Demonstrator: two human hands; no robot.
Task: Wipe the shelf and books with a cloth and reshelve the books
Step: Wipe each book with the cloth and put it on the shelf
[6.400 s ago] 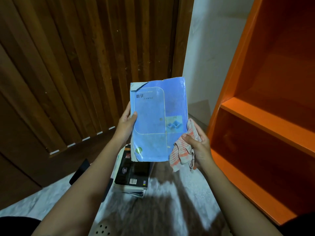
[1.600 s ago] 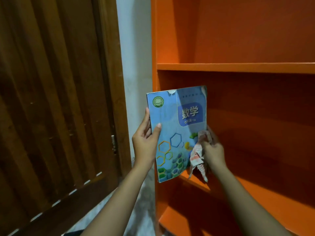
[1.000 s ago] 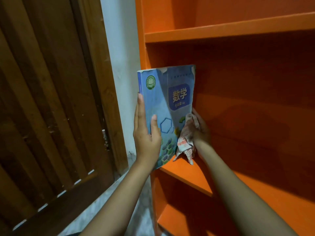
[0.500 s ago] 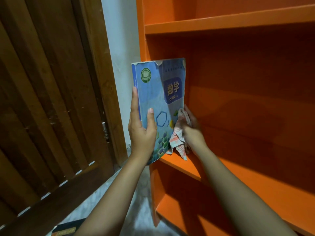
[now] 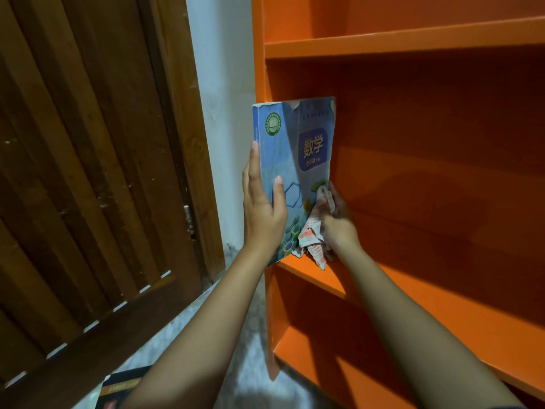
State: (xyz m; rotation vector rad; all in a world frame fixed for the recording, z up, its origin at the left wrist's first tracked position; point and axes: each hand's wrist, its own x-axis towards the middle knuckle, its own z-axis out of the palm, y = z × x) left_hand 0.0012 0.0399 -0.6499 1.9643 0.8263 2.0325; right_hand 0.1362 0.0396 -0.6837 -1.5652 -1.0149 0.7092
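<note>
Single head-worn wide-angle view, facing forward and slightly downward, close to the orange bookshelf [image 5: 413, 42] at right.

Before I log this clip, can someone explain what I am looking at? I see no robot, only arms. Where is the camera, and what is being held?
There is no machine here. A person works with two bare hands, and the single camera sits on their head, looking forward and down, so both arms reach in from the bottom of the picture. The left hand holds a blue book upright, thumb on the cover, at the left end of an orange bookcase. The right hand grips a crumpled red and white cloth against the book's lower right corner. The book's bottom edge is at the shelf board; I cannot tell whether it rests on it. A wooden door stands to the left, and a dark book lies on the floor.
</note>
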